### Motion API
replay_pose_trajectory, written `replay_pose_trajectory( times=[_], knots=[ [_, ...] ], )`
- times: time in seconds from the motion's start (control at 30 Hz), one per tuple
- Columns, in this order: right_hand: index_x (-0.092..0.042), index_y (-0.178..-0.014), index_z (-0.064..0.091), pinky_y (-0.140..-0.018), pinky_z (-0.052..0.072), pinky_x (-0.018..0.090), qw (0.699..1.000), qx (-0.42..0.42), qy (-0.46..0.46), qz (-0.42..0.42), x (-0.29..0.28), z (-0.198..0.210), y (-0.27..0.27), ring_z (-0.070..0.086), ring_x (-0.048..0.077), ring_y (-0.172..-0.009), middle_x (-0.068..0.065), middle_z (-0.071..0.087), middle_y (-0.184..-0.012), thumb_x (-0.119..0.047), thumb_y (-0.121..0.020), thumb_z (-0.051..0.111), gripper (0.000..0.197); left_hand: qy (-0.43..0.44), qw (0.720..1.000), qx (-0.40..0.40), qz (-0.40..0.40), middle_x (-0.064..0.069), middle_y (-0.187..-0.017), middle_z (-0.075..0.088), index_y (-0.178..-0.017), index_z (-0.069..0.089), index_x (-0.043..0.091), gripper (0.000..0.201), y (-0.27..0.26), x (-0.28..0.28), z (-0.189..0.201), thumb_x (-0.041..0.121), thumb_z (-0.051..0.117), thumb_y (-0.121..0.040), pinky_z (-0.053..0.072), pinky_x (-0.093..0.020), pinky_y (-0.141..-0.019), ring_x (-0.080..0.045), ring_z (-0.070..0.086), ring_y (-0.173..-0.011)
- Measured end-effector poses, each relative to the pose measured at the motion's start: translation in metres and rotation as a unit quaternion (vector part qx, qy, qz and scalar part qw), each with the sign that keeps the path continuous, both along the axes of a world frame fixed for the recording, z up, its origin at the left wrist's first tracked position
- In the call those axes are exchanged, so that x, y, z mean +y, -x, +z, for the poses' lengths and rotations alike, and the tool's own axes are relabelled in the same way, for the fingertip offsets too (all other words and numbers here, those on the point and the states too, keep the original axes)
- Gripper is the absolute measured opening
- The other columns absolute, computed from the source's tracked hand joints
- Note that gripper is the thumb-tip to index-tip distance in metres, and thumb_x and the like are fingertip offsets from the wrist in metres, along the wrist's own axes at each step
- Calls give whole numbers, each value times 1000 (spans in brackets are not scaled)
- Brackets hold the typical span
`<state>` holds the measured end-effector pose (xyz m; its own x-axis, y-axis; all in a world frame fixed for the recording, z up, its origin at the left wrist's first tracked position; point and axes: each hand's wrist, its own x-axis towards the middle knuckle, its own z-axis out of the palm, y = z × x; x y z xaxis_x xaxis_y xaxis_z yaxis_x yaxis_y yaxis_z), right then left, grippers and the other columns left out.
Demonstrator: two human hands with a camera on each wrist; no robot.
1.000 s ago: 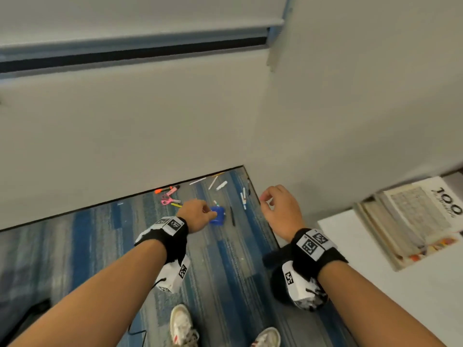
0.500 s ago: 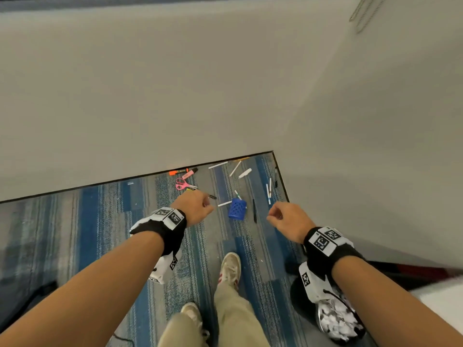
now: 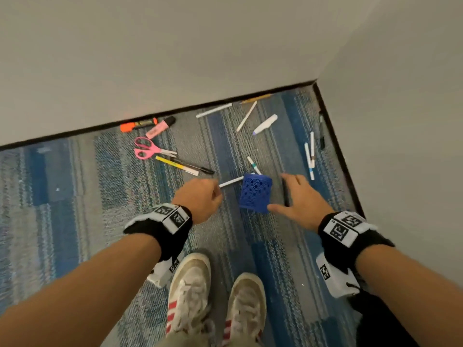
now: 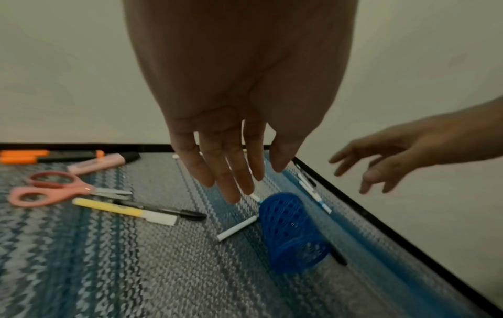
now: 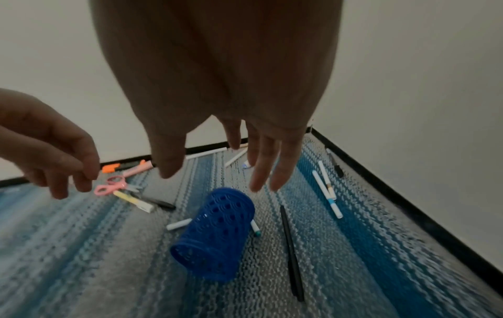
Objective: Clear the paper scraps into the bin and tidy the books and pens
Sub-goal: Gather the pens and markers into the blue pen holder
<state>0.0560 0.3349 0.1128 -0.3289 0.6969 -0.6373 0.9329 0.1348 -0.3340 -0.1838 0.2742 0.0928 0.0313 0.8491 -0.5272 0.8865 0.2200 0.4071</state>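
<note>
Pens (image 3: 184, 166): scattered on floor (image 3: 75, 196), none collected.
Holder (image 3: 255, 193): lay tipped.
Left hand (image 3: 200, 199), right hand (image 3: 300, 201): fingers (image 5: 261, 172) relaxed, spread, empty.

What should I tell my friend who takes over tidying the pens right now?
Left hand: empty, fingers loose, above the carpet.
Right hand: open, reaching toward the blue cup.
The cup lies tipped over; pens, highlighters and scissors are scattered around it in the corner.
Done: none picked up here.
Left: stand the cup up, gather the pens. No bin or books are in view.
</note>
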Motion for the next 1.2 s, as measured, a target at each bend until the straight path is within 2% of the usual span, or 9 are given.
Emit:
replay_pose_trajectory(
  times=[0.17,0.37,0.5,0.6,0.67,0.8,0.97,1.1,1.2],
  knots=[
    [-21,-152,1,-107,36,50,984,-47,-86,150,21,-92,9,35,28,-134,3,20,-152,-84,-54,63,132,-54,983,159,-74,-10,-107,64,-105,54,14,33,-11,35,-109,44,43,-95,46,-38,-72,-33,63,-99],
    [-16,-150,10,-91,48,41,948,-44,-173,264,26,-127,22,56,26,-106,2,43,-125,-89,-63,43,118,-59,962,182,-195,-9,-120,55,-120,44,12,37,-21,56,-168,41,47,-96,48,-41,-80,-32,61,-106],
    [-19,-149,21,-89,50,42,954,-77,-134,256,43,-108,24,61,30,-101,11,59,-119,-85,-71,33,103,-77,989,70,-104,-19,-112,60,-111,46,7,26,-3,69,-159,30,38,-101,44,-44,-82,-40,59,-102],
    [-26,-141,39,-94,49,43,990,-2,53,128,43,-100,27,62,26,-104,6,61,-122,-77,-82,36,78,-81,996,-30,-18,-23,-102,62,-105,44,5,25,15,65,-137,27,34,-103,43,-46,-77,-41,59,-92],
    [-25,-131,51,-93,51,42,986,72,143,53,32,-108,37,63,24,-105,4,58,-126,-64,-91,40,57,-93,995,-38,-5,-20,-98,63,-103,44,6,26,24,59,-130,29,31,-103,43,-44,-74,-38,58,-86],
    [-14,-104,57,-88,44,35,990,31,53,129,13,-134,51,58,27,-102,13,63,-114,-43,-99,35,36,-107,993,-34,21,-16,-95,63,-98,46,10,31,37,60,-133,36,29,-103,43,-40,-75,-36,59,-87],
    [-22,-110,61,-93,46,39,996,70,45,37,23,-127,38,62,23,-98,5,67,-108,-71,-90,21,66,-49,997,-61,24,-15,-102,63,-99,54,8,19,39,74,-120,23,42,-101,36,-29,-71,-29,58,-91],
    [-12,-110,56,-80,49,37,979,-131,-123,96,56,-141,24,62,32,-99,13,64,-108,-64,-92,37,58,-19,997,-74,-30,-12,-96,71,-98,64,8,12,37,95,-94,13,55,-93,44,-21,-61,-10,61,-58],
    [-8,-123,47,-82,49,40,957,-193,-141,163,60,-155,25,60,32,-108,13,59,-121,-51,-93,47,52,-28,995,-62,-71,-7,-82,71,-90,65,7,19,33,115,-67,13,49,-96,44,-11,-48,-2,60,-45]
  ],
)
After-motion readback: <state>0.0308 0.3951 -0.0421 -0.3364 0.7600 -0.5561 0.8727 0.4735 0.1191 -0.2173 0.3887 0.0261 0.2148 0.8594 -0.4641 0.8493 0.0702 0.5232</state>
